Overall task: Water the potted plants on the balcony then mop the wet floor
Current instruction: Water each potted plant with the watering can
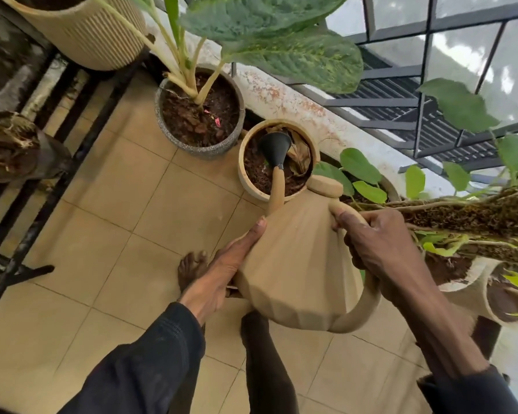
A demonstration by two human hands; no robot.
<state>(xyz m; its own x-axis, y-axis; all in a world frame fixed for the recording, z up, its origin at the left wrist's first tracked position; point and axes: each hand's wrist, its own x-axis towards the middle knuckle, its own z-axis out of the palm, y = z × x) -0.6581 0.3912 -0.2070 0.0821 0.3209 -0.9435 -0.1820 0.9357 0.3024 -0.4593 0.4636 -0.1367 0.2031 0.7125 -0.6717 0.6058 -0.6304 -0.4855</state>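
Note:
A tan faceted watering can [299, 264] is tilted forward over the balcony floor. Its black rose [274, 147] hangs over the soil of a small beige pot [243, 174] holding dry brown leaves. My right hand [380, 246] grips the can's curved handle from above. My left hand [228, 267] lies with straight fingers against the can's left side, supporting it. Left of the small pot stands a grey speckled pot [204, 147] with a large-leaved plant.
A ribbed cream pot [87, 34] stands at the top left on a black metal rack [42, 180]. White pots [473, 282] with leafy climbers on a moss pole crowd the right. A stained ledge and window grille [425, 94] run behind. My bare feet stand on beige tiles [117, 234].

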